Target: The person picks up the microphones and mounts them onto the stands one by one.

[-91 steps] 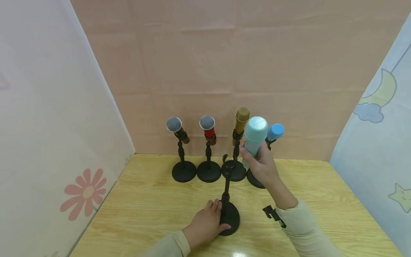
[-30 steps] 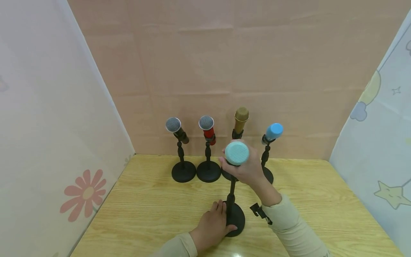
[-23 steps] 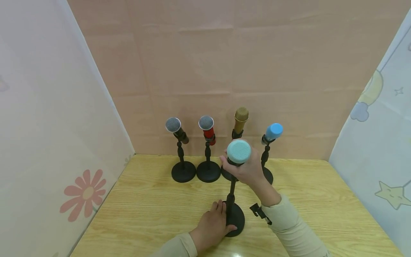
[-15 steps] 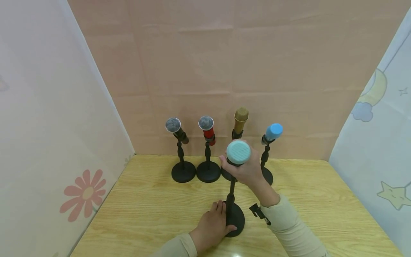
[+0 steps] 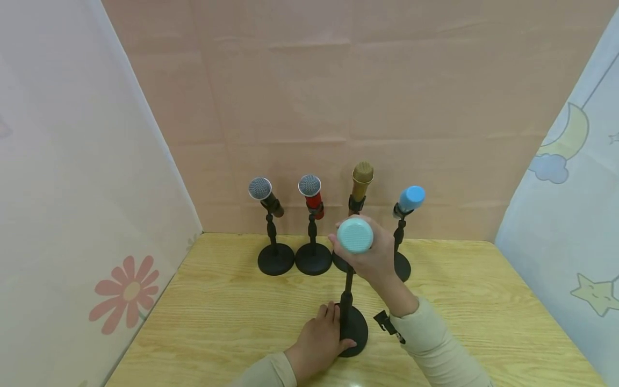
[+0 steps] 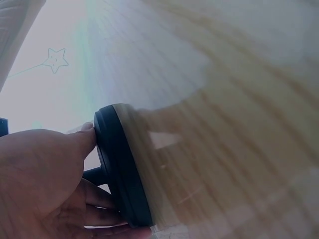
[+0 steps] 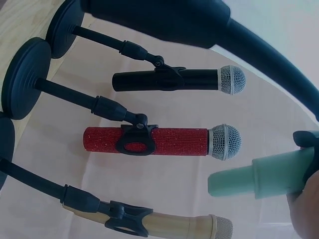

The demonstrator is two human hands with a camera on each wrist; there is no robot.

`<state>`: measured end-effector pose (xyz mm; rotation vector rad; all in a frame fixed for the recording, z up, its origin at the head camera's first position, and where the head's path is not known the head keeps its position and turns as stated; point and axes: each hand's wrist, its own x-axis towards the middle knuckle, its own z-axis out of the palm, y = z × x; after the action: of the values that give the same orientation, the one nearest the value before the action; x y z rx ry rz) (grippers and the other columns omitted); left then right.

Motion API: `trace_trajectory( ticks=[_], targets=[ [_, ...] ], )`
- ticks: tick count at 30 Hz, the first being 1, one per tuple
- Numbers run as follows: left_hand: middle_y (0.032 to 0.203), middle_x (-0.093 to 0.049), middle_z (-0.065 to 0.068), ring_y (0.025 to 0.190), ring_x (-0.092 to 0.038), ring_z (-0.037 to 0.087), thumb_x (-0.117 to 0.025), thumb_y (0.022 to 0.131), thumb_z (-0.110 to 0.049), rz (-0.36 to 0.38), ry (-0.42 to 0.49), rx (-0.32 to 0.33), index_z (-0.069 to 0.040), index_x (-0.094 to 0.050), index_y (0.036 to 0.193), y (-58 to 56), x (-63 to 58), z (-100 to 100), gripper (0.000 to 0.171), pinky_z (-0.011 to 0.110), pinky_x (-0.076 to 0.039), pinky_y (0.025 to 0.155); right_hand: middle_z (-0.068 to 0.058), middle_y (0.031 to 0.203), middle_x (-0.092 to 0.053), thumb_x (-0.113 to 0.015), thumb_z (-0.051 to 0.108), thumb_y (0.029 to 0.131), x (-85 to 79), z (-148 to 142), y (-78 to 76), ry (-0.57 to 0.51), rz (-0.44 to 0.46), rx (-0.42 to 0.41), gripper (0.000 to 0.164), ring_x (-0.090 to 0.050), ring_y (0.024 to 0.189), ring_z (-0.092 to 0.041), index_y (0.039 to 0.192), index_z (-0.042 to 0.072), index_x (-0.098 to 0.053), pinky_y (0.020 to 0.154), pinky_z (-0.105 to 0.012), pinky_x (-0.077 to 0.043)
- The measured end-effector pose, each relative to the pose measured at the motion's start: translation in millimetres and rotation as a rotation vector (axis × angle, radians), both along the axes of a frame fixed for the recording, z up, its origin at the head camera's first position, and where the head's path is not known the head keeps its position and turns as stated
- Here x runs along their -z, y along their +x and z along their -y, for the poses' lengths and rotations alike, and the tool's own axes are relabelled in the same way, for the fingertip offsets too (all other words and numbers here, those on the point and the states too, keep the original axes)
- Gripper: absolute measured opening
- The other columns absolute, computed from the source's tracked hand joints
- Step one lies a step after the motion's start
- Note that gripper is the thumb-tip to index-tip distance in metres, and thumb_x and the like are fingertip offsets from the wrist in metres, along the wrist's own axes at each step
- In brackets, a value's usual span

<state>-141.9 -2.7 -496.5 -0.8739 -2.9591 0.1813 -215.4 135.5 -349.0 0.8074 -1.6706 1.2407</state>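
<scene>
My right hand (image 5: 378, 258) grips a mint-green microphone (image 5: 355, 235), its round head facing up toward the head camera. In the right wrist view, the microphone's tapered body (image 7: 269, 174) passes through a black clip (image 7: 304, 138) at the right edge; much of the hand is out of frame. Below it stands a black microphone stand (image 5: 355, 328), upright on the table. My left hand (image 5: 316, 341) holds that stand's round base from the left. In the left wrist view, thumb and fingers lie at opposite edges of the base (image 6: 122, 164).
Behind stand several microphones in stands: a black one (image 5: 261, 189), a red one (image 5: 311, 188), a gold one (image 5: 361, 177) and a blue one (image 5: 412, 199). My right hand partly hides the gold one's stand. Walls enclose the wooden table (image 5: 217, 312).
From three seconds ago, my right hand brought the mint microphone left and down to the front stand's top. The stand and left hand shifted slightly right. Lately the microphone's head dipped a little.
</scene>
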Motion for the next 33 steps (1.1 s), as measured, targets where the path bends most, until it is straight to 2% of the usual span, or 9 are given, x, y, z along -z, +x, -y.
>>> trace_trajectory(
  ticks=[4, 8, 11, 13, 16, 23, 28, 33],
  targets=[
    [0.144, -0.058, 0.009, 0.124, -0.054, 0.021, -0.039, 0.097, -0.072, 0.017, 0.007, -0.012, -0.005, -0.058, 0.143, -1.1, 1.5, -1.0, 0.083, 0.018, -0.057, 0.068, -0.015, 0.080, -0.074, -0.079, 0.041, 0.087, 3.3, 1.1, 0.4, -0.024, -0.001, -0.046, 0.047, -0.071, 0.090, -0.003, 0.098, -0.004, -0.070, 0.090, -0.020, -0.054],
    [0.145, -0.057, 0.009, 0.124, -0.054, 0.021, -0.038, 0.096, -0.072, 0.027, 0.008, -0.021, -0.006, -0.057, 0.144, -1.7, 2.7, -1.5, 0.084, 0.018, -0.057, 0.070, -0.013, 0.082, -0.074, -0.082, 0.010, 0.081, 4.8, 1.7, 2.6, -0.009, 0.075, -0.128, 0.025, -0.072, 0.088, -0.007, 0.098, -0.004, -0.070, 0.089, -0.020, -0.054],
    [0.145, -0.057, 0.008, 0.125, -0.054, 0.021, -0.037, 0.097, -0.073, 0.017, 0.003, -0.020, -0.006, -0.057, 0.144, -2.0, 3.7, -1.4, 0.084, 0.018, -0.057, 0.070, -0.010, 0.085, -0.074, -0.077, -0.008, 0.075, 4.9, 0.8, 4.5, 0.015, 0.157, -0.162, 0.025, -0.071, 0.086, -0.010, 0.098, -0.003, -0.069, 0.087, -0.021, -0.055],
    [0.145, -0.057, 0.008, 0.125, -0.054, 0.021, -0.037, 0.097, -0.072, 0.013, -0.001, -0.017, -0.006, -0.057, 0.144, -1.8, 3.9, -1.1, 0.084, 0.017, -0.057, 0.071, -0.009, 0.084, -0.073, -0.075, -0.009, 0.076, 5.1, 0.0, 5.6, 0.028, 0.198, -0.161, 0.024, -0.071, 0.083, -0.010, 0.098, -0.002, -0.068, 0.084, -0.021, -0.055],
    [0.145, -0.057, 0.008, 0.125, -0.054, 0.021, -0.037, 0.097, -0.072, 0.012, -0.008, -0.012, -0.006, -0.057, 0.144, -1.6, 3.5, -0.7, 0.084, 0.017, -0.057, 0.071, -0.007, 0.079, -0.072, -0.075, -0.005, 0.076, 6.4, -1.4, 6.4, 0.050, 0.210, -0.111, 0.021, -0.069, 0.078, -0.008, 0.095, -0.001, -0.068, 0.076, -0.018, -0.055],
    [0.145, -0.057, 0.009, 0.125, -0.054, 0.021, -0.037, 0.097, -0.072, 0.014, -0.004, -0.008, -0.005, -0.056, 0.145, -1.6, 3.1, -0.2, 0.084, 0.017, -0.057, 0.071, -0.008, 0.078, -0.071, -0.074, -0.002, 0.076, 6.3, -2.0, 7.9, 0.060, 0.238, -0.083, 0.019, -0.067, 0.076, -0.008, 0.094, -0.001, -0.067, 0.072, -0.022, -0.056],
    [0.145, -0.057, 0.008, 0.126, -0.054, 0.021, -0.036, 0.097, -0.073, 0.007, -0.017, -0.008, -0.006, -0.056, 0.145, -2.3, 3.1, -0.4, 0.085, 0.017, -0.057, 0.070, -0.008, 0.077, -0.071, -0.073, -0.003, 0.077, 6.3, -2.0, 7.5, 0.047, 0.254, -0.111, 0.017, -0.067, 0.076, -0.007, 0.093, 0.001, -0.068, 0.072, -0.021, -0.056],
    [0.146, -0.056, 0.008, 0.129, -0.053, 0.022, -0.035, 0.097, -0.073, 0.042, -0.008, -0.002, -0.006, -0.055, 0.145, -4.6, 1.6, 0.8, 0.085, 0.019, -0.058, 0.069, -0.008, 0.080, -0.072, -0.073, -0.006, 0.078, 5.9, -2.7, 7.0, 0.050, 0.268, -0.169, 0.020, -0.068, 0.078, -0.007, 0.096, -0.001, -0.067, 0.075, -0.022, -0.055]
  ],
)
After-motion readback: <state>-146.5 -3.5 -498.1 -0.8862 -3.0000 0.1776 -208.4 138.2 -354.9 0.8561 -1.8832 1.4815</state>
